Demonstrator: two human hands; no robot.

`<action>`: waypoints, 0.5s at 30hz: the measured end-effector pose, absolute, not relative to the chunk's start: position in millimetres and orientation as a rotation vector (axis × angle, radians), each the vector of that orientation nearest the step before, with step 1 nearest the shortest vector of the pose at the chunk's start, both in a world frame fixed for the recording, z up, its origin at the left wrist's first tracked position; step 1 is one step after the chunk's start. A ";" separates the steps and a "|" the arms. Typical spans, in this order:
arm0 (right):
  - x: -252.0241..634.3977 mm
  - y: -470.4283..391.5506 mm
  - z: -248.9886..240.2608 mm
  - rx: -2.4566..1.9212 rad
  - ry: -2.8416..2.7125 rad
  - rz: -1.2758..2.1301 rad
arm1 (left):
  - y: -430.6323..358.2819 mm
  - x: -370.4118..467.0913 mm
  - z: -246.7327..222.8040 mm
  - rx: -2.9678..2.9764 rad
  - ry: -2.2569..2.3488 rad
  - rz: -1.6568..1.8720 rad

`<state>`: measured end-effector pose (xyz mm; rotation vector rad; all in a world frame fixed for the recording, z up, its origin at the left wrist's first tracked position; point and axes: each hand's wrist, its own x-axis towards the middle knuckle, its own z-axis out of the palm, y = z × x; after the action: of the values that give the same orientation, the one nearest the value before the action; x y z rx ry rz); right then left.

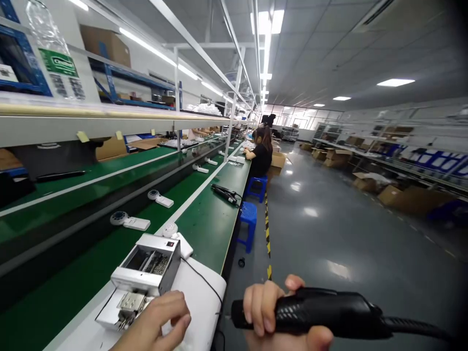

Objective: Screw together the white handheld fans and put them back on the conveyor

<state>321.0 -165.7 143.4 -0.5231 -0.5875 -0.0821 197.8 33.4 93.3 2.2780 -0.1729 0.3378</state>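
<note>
My right hand (270, 312) is wrapped round a black corded electric screwdriver (329, 312), which lies roughly level with its cable running off to the right. My left hand (161, 319) has its fingers curled beside the front of a metal screw feeder (146, 265); whatever its fingertips may hold is too small to make out. Screws show inside the feeder's opening. The feeder stands on a white board (199, 287). Just behind it a white handheld device (181, 239) with a round head rests at the bench edge.
More white devices (137, 223) lie along the green conveyor (91, 253). Black tools (224, 193) are on the green bench (204, 224). Blue stools (248, 219) and a seated person (261, 153) are farther along. A shelf with a bottle (58, 58) hangs at upper left.
</note>
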 end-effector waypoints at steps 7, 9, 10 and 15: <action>318.2 -162.6 138.5 -0.468 -0.613 0.074 | 6.9 207.0 109.9 2.218 -0.324 0.147; 315.8 -159.2 136.6 -0.485 -0.617 0.083 | 12.1 206.1 104.9 2.265 -0.346 0.126; 315.7 -159.7 136.9 -0.504 -0.604 0.061 | 18.3 205.1 102.5 2.291 -0.353 0.130; 325.7 -181.4 138.2 -0.618 -0.468 -0.166 | 61.6 197.6 121.2 2.389 -0.211 0.323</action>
<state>325.7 -181.4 138.2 -0.6177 -0.4684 -0.1663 197.6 61.6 121.2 2.3893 -0.2112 0.3231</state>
